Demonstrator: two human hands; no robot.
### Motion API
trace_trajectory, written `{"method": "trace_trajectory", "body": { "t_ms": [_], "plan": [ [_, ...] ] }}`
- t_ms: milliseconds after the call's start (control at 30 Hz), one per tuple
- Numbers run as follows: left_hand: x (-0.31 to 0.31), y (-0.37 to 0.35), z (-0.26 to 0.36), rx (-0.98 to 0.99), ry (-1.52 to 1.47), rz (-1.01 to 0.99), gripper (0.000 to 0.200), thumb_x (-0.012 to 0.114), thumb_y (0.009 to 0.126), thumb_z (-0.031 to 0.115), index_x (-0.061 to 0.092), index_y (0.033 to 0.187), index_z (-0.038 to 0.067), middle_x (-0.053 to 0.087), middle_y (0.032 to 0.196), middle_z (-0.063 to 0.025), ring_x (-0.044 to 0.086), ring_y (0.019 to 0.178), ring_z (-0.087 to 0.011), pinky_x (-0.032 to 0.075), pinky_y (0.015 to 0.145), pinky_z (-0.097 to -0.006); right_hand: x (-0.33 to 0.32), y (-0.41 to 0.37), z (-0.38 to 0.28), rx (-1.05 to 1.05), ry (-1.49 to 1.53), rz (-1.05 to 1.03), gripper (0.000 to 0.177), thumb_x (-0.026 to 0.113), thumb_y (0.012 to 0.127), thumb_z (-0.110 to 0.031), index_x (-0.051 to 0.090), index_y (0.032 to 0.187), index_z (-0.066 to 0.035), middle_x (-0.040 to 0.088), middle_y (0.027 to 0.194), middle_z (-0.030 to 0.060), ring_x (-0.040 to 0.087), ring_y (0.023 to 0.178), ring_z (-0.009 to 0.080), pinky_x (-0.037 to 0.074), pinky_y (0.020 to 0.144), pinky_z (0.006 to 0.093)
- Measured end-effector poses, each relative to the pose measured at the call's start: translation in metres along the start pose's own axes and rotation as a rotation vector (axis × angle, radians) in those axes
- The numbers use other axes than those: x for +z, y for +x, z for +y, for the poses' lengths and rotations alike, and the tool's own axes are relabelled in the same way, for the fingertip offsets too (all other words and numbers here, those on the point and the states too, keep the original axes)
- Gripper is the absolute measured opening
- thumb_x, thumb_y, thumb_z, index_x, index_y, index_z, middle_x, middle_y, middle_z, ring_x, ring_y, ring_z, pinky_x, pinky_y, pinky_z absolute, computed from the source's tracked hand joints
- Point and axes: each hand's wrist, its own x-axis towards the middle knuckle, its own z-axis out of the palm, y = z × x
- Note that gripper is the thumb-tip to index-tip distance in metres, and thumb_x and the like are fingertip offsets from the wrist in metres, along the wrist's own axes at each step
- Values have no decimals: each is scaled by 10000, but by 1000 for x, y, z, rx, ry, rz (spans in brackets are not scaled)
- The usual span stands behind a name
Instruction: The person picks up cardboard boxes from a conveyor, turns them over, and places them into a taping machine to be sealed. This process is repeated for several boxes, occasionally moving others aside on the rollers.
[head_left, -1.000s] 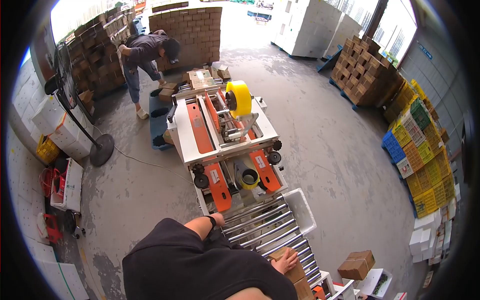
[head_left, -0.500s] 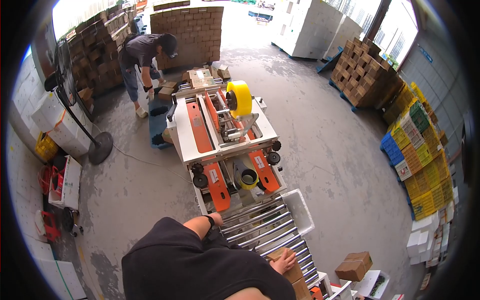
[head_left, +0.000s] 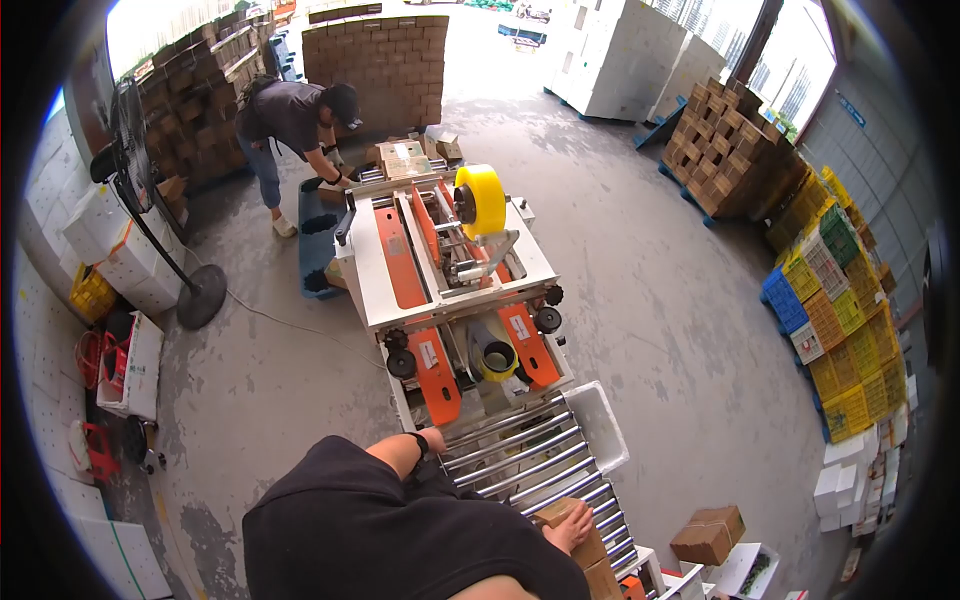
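Note:
My right hand (head_left: 570, 527) is on a brown cardboard box (head_left: 590, 547), with its fingers curled over the top. This box sits on the roller conveyor (head_left: 530, 452), and another cardboard box (head_left: 602, 580) is just behind it, close to my body. My left hand (head_left: 434, 439) is at the conveyor's left edge, beside the orange guide plate (head_left: 434, 375) of a carton-sealing machine (head_left: 375, 285). Its fingers are mostly hidden, so what it grips, if anything, does not show. A yellow tape roll (head_left: 485, 200) is mounted on top of the machine.
A co-worker (head_left: 290, 120) bends beside a blue pallet (head_left: 315, 240) beyond the machine. A standing fan (head_left: 200, 295) is on the left. To the right are a white foam box (head_left: 598, 425), a loose carton (head_left: 708, 534) and stacked yellow crates (head_left: 850, 345).
The co-worker has shifted right with a box, towards the machine's far end. My right hand has moved only slightly on the cardboard box. My left hand has stayed in place.

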Motion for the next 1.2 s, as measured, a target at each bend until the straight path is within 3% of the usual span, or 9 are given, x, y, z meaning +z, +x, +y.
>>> {"method": "trace_trajectory", "body": {
  "t_ms": [100,367,500,600,667,767,900,1000,1200],
  "plan": [
    [2,4,-6,-2,-53,-27,445,512,774,363,617,1035,18,584,1088,-181,538,1039,-309,428,869,-396,-12,6,30,24,-117,-98,1207,832,467,-271,70,1392,-125,128,1425,186,126,1321,351,147,1072,459],
    [2,-4,-6,-52,-76,22,388,493,754,318,639,1016,72,602,1067,-150,556,1024,-283,444,852,-371,-43,18,19,86,-61,-313,1196,813,421,-381,143,1372,-103,325,1317,167,267,1258,336,239,1025,462],
    [3,-1,-3,-12,-18,-12,383,496,748,301,641,1007,58,603,1063,-152,554,1024,-287,439,859,-374,-26,40,-18,-472,-150,-520,1097,798,435,-399,256,1355,-146,414,1265,111,335,1220,287,241,1014,499],
    [8,15,-1,38,-17,11,374,515,734,291,646,985,46,612,1026,-171,566,998,-295,449,843,-381,-9,45,-62,-580,-191,-477,924,792,497,-355,375,1295,-145,471,1210,79,359,1202,260,225,1016,517],
    [9,22,5,89,16,42,365,528,731,287,647,970,38,618,992,-184,572,983,-300,453,835,-380,29,59,-63,-506,-129,-94,740,780,568,-283,468,1223,-140,495,1162,75,401,1153,263,270,997,469],
    [-17,-19,45,182,67,17,365,551,737,255,622,1016,31,590,1064,-194,566,994,-312,460,832,-377,17,52,-80,-110,-11,-164,886,796,557,-261,337,1302,-122,410,1234,130,370,1167,321,329,975,424],
    [0,-29,72,636,296,13,536,574,738,212,448,1236,58,289,1398,-120,394,1207,-296,400,919,-403,17,27,-61,13,81,-108,1014,795,581,-238,169,1369,-115,237,1336,245,314,1196,409,323,978,459],
    [24,-28,80,793,488,-261,659,597,758,301,338,1335,115,181,1453,-84,218,1321,-267,318,996,-426,40,6,-42,-47,97,-168,1083,792,599,-266,73,1398,-131,171,1344,330,277,1220,471,308,997,468],
    [26,-28,80,753,674,-289,769,654,722,306,275,1374,153,112,1480,-16,157,1349,-215,243,1017,-440,94,9,-58,-253,441,-260,979,732,670,-219,86,1395,-98,310,1247,323,388,1125,453,370,937,421]
  ]
}}
